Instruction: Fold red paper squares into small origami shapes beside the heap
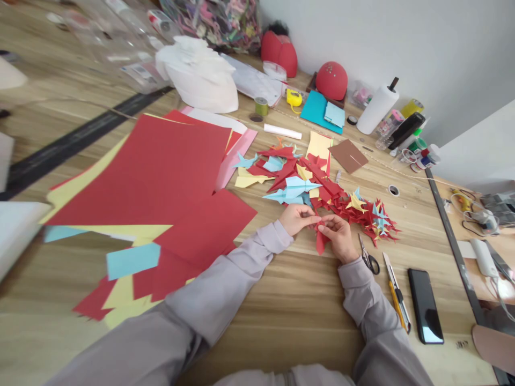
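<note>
Between both hands is a small folded piece of red paper (321, 243), its pointed end hanging down toward me. My left hand (298, 218) pinches its upper part from the left. From the right, my right hand (339, 236) grips it with thumb and forefinger, close to the left fingertips. Just beyond the hands lies a heap of folded paper pieces (287, 174) in red, light blue and yellow. A denser pile of small pointed red, yellow and blue folded papers (372, 214) spreads to the right. The exact folds under my fingers are hidden.
Large red sheets (161, 166) and cut scraps cover the table's left. Scissors (369, 257), a yellow utility knife (398, 295) and a phone (425, 305) lie right of my right arm. Behind are a tape measure (294, 97), brown card (348, 156) and a white roll (377, 110).
</note>
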The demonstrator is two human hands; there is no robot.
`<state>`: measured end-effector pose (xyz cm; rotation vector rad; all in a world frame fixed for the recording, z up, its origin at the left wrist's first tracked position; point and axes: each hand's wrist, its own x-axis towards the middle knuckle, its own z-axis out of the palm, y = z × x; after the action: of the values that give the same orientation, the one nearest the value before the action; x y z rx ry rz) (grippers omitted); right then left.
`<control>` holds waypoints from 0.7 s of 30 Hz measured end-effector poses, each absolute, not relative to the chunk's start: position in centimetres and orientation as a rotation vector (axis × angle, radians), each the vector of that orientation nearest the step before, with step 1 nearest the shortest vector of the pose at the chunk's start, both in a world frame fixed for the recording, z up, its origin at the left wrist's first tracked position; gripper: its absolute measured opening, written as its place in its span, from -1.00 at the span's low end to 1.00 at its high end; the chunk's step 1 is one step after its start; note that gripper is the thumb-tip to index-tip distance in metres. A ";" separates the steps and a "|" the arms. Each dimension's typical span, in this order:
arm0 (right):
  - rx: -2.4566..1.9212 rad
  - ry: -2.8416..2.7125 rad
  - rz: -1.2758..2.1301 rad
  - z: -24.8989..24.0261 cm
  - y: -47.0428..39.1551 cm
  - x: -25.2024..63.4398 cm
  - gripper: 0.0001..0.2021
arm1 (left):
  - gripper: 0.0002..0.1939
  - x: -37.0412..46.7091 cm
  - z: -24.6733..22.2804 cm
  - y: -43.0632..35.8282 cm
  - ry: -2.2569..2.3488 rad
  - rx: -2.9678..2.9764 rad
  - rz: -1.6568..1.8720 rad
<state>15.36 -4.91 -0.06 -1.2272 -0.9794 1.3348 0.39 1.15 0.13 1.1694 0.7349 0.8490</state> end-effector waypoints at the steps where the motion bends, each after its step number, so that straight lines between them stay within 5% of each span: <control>1: -1.224 -0.983 1.337 -0.1 -4.9 15.3 -0.73 | -0.66 0.4 0.2 1.1 0.734 1.172 0.848; 21: -1.270 -0.950 1.353 0.1 -4.8 15.3 -0.71 | -0.59 0.5 0.1 1.1 0.706 1.161 0.805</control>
<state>15.30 -4.76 0.08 -1.2703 -0.9501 1.3530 0.51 1.08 0.06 1.1611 0.7060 0.8054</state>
